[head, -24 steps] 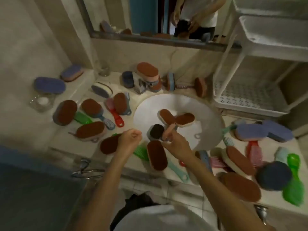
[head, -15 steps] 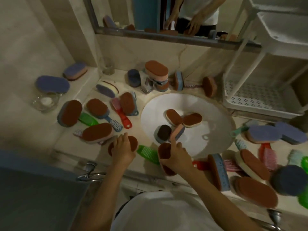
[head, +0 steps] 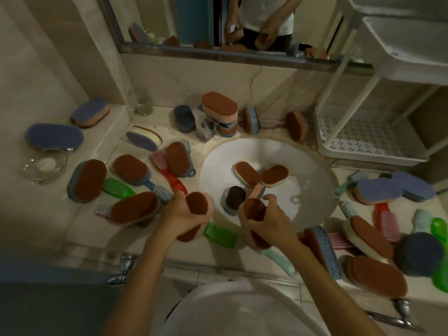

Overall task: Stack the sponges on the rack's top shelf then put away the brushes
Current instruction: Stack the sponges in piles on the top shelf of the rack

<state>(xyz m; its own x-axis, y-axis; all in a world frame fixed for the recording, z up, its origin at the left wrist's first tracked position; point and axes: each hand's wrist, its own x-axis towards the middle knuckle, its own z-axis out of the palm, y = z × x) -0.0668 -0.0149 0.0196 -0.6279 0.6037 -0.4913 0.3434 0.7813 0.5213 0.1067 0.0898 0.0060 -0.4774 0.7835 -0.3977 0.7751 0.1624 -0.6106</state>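
Note:
My left hand [head: 180,218] grips a brown-topped pink sponge [head: 197,203] lifted off the counter's front edge. My right hand [head: 265,224] grips another brown-topped sponge [head: 253,210] just left of the sink's front rim. Many more oval sponges and handled brushes lie scattered round the white sink [head: 312,190], with three sponges inside it. A green brush [head: 220,234] lies between my wrists. The white rack [head: 371,144] stands at the right; its upper shelves [head: 409,44] hold nothing I can see.
A chrome tap [head: 206,129] at the back of the sink carries a sponge on top. A glass dish [head: 43,166] and a tumbler [head: 143,103] stand at the left. A mirror [head: 218,23] runs above the counter. Sponges and brushes crowd the counter right of the sink.
Both hands dropped to the counter's front edge, each closed round a brown-topped sponge, and have lifted them.

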